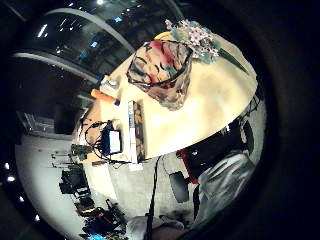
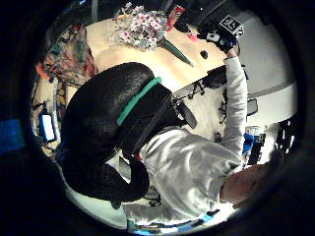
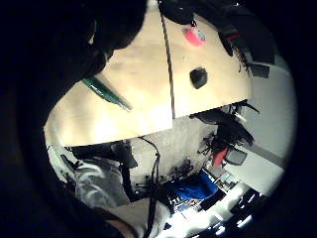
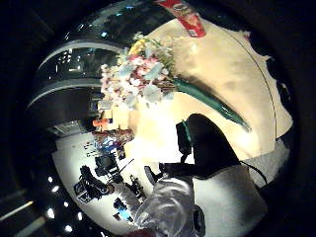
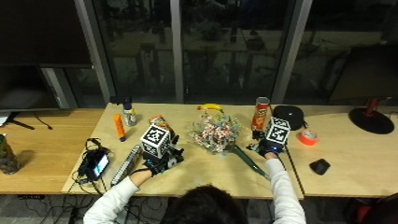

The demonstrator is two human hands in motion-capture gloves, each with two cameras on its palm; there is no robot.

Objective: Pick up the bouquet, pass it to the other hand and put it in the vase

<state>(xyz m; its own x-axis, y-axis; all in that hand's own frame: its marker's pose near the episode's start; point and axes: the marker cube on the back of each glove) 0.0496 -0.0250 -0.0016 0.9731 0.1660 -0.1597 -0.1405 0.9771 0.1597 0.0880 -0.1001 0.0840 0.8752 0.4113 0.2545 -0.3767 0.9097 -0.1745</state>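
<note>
We are looking down at a light wooden table [image 5: 205, 179] where a bouquet of small pink and white flowers with a long dark green wrapped stem [image 5: 216, 134] is lying flat near the middle, its blooms pointing toward the window and its stem angling back toward the person's right. A multicoloured patterned vase with a dark rim [image 5: 163, 129] is standing to the left of the bouquet, apart from it; in the left little finger side palm view its mouth is facing the camera [image 1: 165, 70].

The left hand [image 5: 159, 161] in its black glove is hovering over the table in front of the vase; we cannot tell how its fingers are set, and we are seeing nothing in its grasp. The right hand [image 5: 268, 147] is hovering beside the green stem, just to its right. Its fingers are hidden too, so we cannot tell whether they are released or clenched; the stem is lying on the table apart from it in the right thumb side palm view [image 4: 212, 103].

Behind the bouquet we are noticing a yellow banana [image 5: 210, 107] and a red cylindrical crisp can [image 5: 260, 113]. An orange marker-like tube [image 5: 118, 127] is lying at the left, a roll of pink tape [image 5: 307, 137] and a small black object [image 5: 319, 166] at the right.
</note>
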